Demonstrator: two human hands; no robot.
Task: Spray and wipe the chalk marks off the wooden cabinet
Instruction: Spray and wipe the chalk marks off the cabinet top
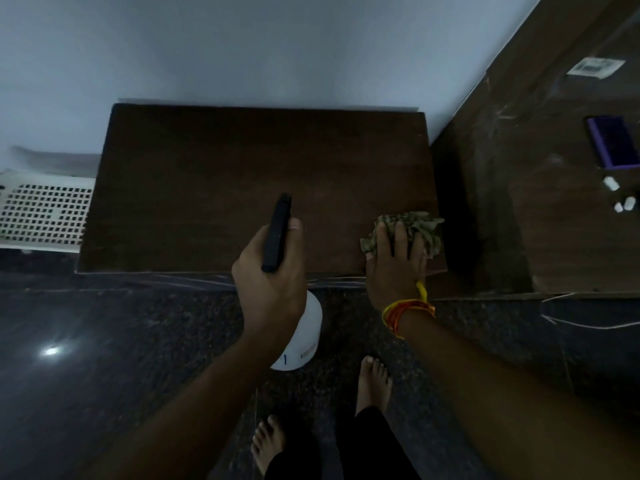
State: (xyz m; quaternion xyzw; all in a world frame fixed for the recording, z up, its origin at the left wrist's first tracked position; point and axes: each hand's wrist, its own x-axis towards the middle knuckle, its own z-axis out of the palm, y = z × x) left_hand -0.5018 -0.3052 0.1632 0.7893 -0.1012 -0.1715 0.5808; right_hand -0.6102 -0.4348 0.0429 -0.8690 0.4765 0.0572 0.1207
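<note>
Cabinet top (242, 174), dark brown wood, fills the centre of our view and stands against the pale wall (242, 46) at 12 o'clock; in the dim light we cannot make out chalk marks on it. At 4 o'clock on the top, near its front right corner, our right hand (394, 268) lies flat with fingers spread, pressing a crumpled green cloth (422, 226) onto the wood. A yellow and orange thread band (408, 308) circles that wrist. At 6 o'clock, over the front edge, our left hand (273, 282) is closed around the neck of a spray bottle (304, 341); its black head (277, 233) points toward 12 o'clock, and its white body hangs below the hand above the dark speckled floor (138, 358). Our bare feet (374, 379) stand at 6 o'clock. A white perforated basket (45, 213) sits at 9 o'clock. At 3 o'clock, a second wooden surface (554, 202) carries a purple object (611, 142) and small white pieces (611, 183).
</note>
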